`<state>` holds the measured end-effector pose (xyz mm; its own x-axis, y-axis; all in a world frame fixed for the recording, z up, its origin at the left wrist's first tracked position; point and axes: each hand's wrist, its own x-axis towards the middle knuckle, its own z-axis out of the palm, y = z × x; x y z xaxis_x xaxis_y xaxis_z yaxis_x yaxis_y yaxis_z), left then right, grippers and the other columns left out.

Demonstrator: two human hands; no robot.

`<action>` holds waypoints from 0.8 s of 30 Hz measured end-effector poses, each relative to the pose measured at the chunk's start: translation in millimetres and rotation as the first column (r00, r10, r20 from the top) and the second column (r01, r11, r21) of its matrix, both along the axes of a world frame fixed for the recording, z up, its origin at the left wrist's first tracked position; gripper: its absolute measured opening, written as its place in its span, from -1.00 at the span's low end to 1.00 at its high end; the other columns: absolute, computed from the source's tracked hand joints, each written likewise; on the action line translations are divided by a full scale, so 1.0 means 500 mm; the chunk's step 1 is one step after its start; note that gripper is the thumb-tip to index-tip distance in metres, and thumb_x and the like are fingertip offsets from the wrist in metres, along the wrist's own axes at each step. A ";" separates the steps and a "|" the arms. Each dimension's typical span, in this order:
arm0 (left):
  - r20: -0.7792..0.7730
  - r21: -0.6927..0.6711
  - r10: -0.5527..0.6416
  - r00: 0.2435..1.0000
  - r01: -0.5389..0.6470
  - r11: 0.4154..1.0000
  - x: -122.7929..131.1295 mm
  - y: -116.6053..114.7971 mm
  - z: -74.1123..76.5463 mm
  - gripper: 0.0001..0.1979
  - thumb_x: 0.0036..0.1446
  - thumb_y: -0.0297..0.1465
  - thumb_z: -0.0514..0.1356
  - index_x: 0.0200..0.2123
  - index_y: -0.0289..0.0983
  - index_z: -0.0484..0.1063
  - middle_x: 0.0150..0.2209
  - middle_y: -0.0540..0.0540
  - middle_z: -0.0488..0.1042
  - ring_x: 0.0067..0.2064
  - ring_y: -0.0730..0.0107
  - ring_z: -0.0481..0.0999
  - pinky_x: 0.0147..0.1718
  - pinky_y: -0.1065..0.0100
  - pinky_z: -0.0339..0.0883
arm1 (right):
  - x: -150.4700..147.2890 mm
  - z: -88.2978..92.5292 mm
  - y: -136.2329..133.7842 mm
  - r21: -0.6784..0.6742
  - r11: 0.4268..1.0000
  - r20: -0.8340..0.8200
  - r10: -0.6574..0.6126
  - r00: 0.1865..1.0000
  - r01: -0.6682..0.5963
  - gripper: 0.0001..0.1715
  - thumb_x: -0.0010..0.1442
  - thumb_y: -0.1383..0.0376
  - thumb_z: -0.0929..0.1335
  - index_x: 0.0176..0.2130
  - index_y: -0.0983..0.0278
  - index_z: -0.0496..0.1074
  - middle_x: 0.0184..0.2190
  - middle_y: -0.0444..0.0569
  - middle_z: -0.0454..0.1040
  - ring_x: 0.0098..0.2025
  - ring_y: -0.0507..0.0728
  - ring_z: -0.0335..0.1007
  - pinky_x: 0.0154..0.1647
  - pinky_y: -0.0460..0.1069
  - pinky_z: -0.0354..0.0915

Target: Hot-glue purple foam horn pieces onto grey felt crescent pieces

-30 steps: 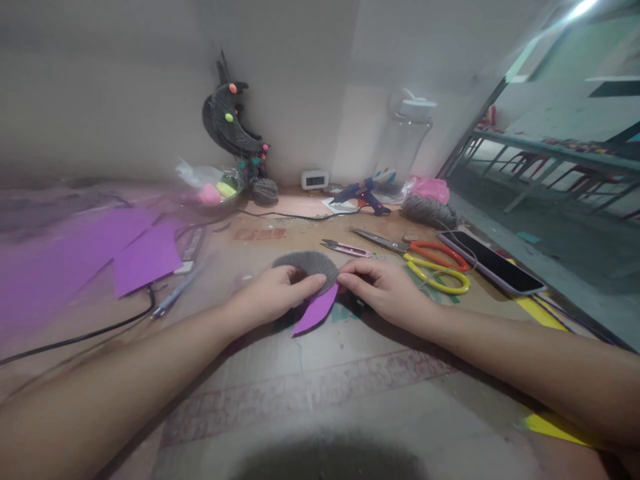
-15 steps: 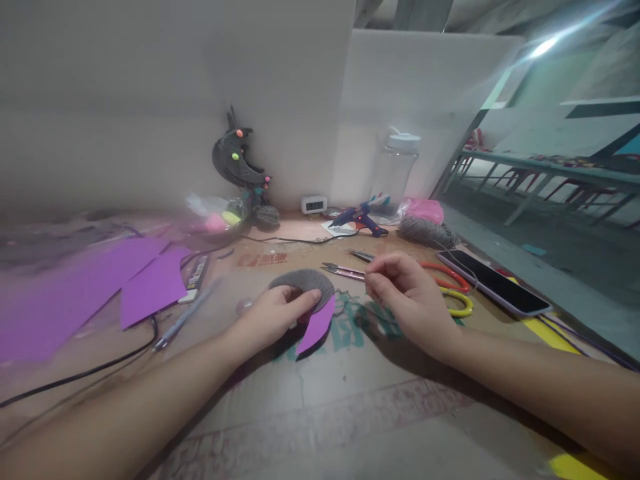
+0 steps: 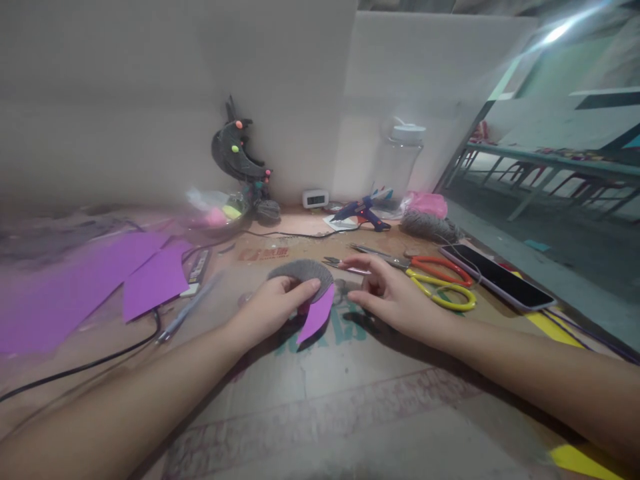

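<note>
My left hand (image 3: 273, 308) grips a crescent-shaped piece (image 3: 306, 283), grey yarn wound over its top and bare purple foam at its lower tip. It rests on the cardboard-covered table (image 3: 350, 393). My right hand (image 3: 395, 297) hovers just right of the piece with fingers spread, holding nothing. Its fingertips are close to small pink thread snips (image 3: 343, 265) and to the orange and yellow scissors (image 3: 435, 280).
Purple foam sheets (image 3: 100, 280) and a black cable (image 3: 100, 360) lie at the left. A phone (image 3: 497, 277), grey yarn ball (image 3: 427, 227), blue glue gun (image 3: 363, 212), clear jar (image 3: 403, 160) and finished grey moon ornament (image 3: 235, 150) line the back and right.
My right hand let go of the crescent's edge, lifted away to the right, then opened and lowered near the snips. My left hand kept its hold on the piece.
</note>
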<state>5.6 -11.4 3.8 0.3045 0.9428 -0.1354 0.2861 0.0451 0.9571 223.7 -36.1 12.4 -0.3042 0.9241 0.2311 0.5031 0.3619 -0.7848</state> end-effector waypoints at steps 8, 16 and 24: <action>-0.079 0.092 -0.064 0.995 0.071 0.993 -0.002 0.006 -0.004 -0.56 0.06 0.00 0.15 -0.54 -0.28 0.35 -0.59 0.06 0.33 -0.55 0.48 0.27 -0.56 0.42 0.08 | 0.001 0.004 -0.007 0.153 0.987 -0.061 -0.042 0.997 0.051 -0.67 0.21 0.29 0.34 -0.02 0.24 0.28 -0.19 -0.04 0.42 -0.46 -0.02 0.21 -0.44 -0.07 0.22; -0.064 0.129 -0.080 0.995 0.087 0.988 -0.008 0.011 -0.002 -0.60 0.03 -0.03 0.21 -0.46 -0.28 0.42 -0.53 0.02 0.42 -0.51 0.45 0.35 -0.53 0.43 0.18 | -0.017 0.015 -0.052 0.222 0.944 0.300 0.174 0.938 -0.246 -0.78 0.28 0.23 0.28 -0.31 0.28 0.46 -0.42 -0.08 0.48 -0.38 0.03 0.35 -0.34 -0.07 0.19; -0.049 0.181 -0.105 0.993 0.113 0.977 0.001 -0.001 0.006 -0.63 0.02 -0.08 0.24 -0.33 -0.30 0.49 -0.43 -0.06 0.54 -0.45 0.38 0.46 -0.48 0.40 0.30 | -0.040 0.006 -0.022 -0.060 0.990 0.103 0.132 0.986 -0.127 -0.71 0.23 0.18 0.32 -0.40 0.29 0.51 -0.50 -0.13 0.45 -0.44 0.00 0.30 -0.40 -0.10 0.17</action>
<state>6.3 -12.1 6.7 0.4046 0.9142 0.0228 0.3171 -0.1636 0.9342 203.9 -47.2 15.4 -0.4422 0.8855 0.1427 0.5362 0.3885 -0.7494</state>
